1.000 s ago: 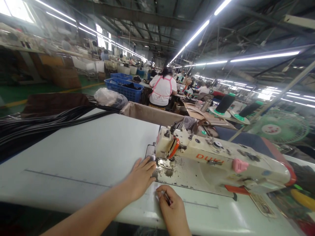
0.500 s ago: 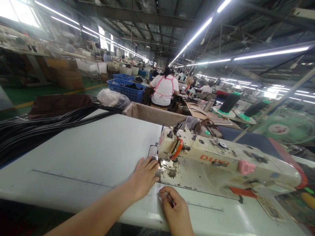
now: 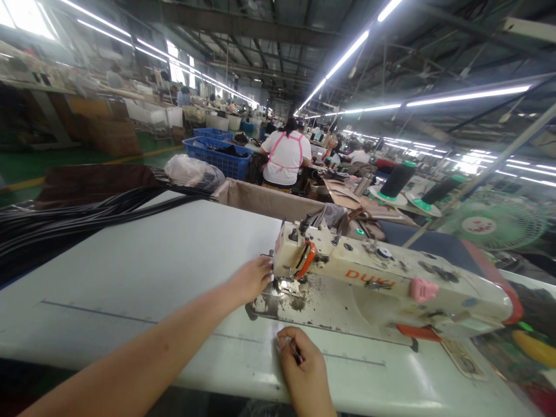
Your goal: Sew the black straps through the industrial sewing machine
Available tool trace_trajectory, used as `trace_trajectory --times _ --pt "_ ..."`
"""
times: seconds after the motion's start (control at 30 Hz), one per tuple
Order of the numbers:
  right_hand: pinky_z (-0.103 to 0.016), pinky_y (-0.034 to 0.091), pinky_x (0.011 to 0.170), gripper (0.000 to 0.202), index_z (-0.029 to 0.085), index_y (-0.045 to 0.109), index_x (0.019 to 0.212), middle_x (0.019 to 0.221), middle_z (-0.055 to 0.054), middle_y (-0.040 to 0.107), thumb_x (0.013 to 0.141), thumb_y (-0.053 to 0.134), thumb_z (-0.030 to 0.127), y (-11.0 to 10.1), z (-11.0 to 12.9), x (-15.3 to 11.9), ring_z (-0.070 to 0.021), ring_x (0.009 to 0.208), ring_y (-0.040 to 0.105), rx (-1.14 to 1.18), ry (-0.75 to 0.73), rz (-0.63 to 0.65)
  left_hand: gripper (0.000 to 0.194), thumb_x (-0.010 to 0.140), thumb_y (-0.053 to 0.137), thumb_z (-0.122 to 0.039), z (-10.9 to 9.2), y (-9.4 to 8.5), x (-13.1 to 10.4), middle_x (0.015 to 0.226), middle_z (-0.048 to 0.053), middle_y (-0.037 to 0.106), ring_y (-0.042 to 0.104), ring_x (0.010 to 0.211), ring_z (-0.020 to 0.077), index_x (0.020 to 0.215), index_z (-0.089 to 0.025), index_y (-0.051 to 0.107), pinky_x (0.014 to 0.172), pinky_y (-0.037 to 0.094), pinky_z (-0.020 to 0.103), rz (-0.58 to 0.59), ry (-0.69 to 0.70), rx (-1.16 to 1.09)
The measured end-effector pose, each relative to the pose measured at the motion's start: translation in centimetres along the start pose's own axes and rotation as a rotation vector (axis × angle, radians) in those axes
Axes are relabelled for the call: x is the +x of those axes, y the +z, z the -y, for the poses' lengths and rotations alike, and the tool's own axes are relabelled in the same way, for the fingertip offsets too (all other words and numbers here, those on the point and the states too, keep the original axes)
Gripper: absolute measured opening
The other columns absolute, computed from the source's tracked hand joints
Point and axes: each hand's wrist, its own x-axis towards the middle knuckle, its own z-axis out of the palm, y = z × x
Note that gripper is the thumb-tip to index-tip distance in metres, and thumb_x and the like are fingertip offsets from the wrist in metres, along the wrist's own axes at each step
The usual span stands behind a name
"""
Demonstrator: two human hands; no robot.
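The white sewing machine (image 3: 347, 272) with orange lettering stands on the pale table (image 3: 174, 255). My left hand (image 3: 252, 281) reaches to the left side of its head, fingers stretched toward it and the tips partly hidden there. Just right of those fingers is the metal presser foot (image 3: 287, 286), above a worn, stained bed plate. Near the table's front edge, my right hand (image 3: 304, 365) is closed around a small thin metal tool (image 3: 296, 351). Its fingers cover most of the tool, so its kind does not show. No fabric shows under the presser foot.
Long black strips (image 3: 99, 217) lie across the table's left end. A fabric-lined bin (image 3: 269, 200) borders the far edge. Behind it, a person (image 3: 286, 153) in a pink-strapped apron sits beside blue crates (image 3: 221, 159). Black thread cones (image 3: 397, 179) and a fan (image 3: 495, 223) stand at right.
My left hand has moved forward from the bed plate to the side of the machine head, uncovering the plate's left end. My right hand stays near the front edge with the tool.
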Motion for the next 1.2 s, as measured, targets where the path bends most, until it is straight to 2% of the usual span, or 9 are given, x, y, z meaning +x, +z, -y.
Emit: trace_trajectory --times 0.13,0.27,0.4,0.5,0.6,0.77,0.97,1.2 --pt "-0.025 0.037 0.057 0.031 0.021 0.071 0.086 0.065 0.002 0.054 0.096 0.057 0.048 0.1 -0.1 -0.1 -0.0151 0.061 0.049 0.012 -0.021 -0.041 0.031 0.095 0.063 -0.019 0.7 -0.2 1.9 0.152 0.004 0.060 0.051 0.144 0.0252 0.122 -0.028 0.076 0.127 0.037 0.042 0.054 0.083 0.018" --pt "-0.026 0.038 0.058 0.033 0.022 0.072 0.088 0.064 0.003 0.051 0.096 0.058 0.050 0.0 -0.1 -0.2 -0.0157 0.061 0.048 0.018 -0.013 -0.036 0.035 0.098 0.062 -0.026 0.5 -0.7 1.6 0.154 0.007 0.057 0.042 0.151 0.0282 0.133 -0.028 0.069 0.128 0.032 0.047 0.050 0.077 0.055" --pt "-0.026 0.036 0.057 0.031 0.022 0.072 0.089 0.063 0.004 0.046 0.096 0.058 0.049 0.0 -0.3 -0.3 -0.0150 0.059 0.044 0.032 -0.016 -0.031 0.028 0.094 0.068 -0.030 0.5 -1.3 0.8 0.130 0.015 0.068 0.056 0.132 0.0339 0.119 -0.018 0.074 0.118 0.042 0.051 0.050 0.023 0.095" --pt "-0.026 0.035 0.057 0.031 0.023 0.071 0.089 0.064 0.004 0.044 0.096 0.055 0.048 0.2 -0.5 -0.4 -0.0148 0.060 0.043 0.027 -0.013 -0.029 0.022 0.091 0.072 -0.031 0.6 -1.7 0.8 0.118 0.011 0.073 0.061 0.121 0.0304 0.109 -0.020 0.078 0.114 0.044 0.046 0.076 0.023 0.098" --pt "-0.026 0.035 0.059 0.032 0.023 0.070 0.087 0.065 0.004 0.045 0.097 0.054 0.047 0.3 -0.5 -0.3 -0.0149 0.061 0.044 0.020 -0.017 -0.028 0.016 0.090 0.074 -0.031 0.5 -2.1 0.8 0.115 0.005 0.076 0.063 0.118 0.0262 0.104 -0.026 0.081 0.112 0.042 0.041 0.091 0.019 0.089" --pt "-0.026 0.035 0.058 0.028 0.022 0.070 0.087 0.065 0.004 0.045 0.096 0.053 0.043 0.2 0.0 -0.2 -0.0145 0.061 0.044 0.016 -0.022 -0.021 0.011 0.089 0.074 -0.032 -0.4 -2.3 0.1 0.108 0.004 0.078 0.066 0.108 0.0271 0.095 -0.028 0.082 0.105 0.043 0.046 0.050 -0.085 0.085" --pt "-0.026 0.035 0.059 0.028 0.021 0.071 0.087 0.064 0.004 0.045 0.096 0.055 0.043 -0.3 0.9 -0.3 -0.0148 0.061 0.045 0.006 -0.018 -0.011 0.007 0.085 0.075 -0.022 -0.9 -2.1 -0.6 0.097 0.001 0.077 0.069 0.099 0.0200 0.087 -0.025 0.081 0.093 0.051 0.030 0.049 -0.149 0.005" --pt "-0.026 0.037 0.057 0.028 0.022 0.070 0.085 0.063 0.004 0.046 0.096 0.055 0.043 0.0 0.1 -0.1 -0.0150 0.059 0.046 0.007 -0.045 -0.030 0.010 0.084 0.074 -0.020 -1.2 -2.1 -0.4 0.099 0.002 0.075 0.068 0.103 0.0215 0.087 -0.025 0.081 0.093 0.052 0.031 0.058 -0.221 -0.014"
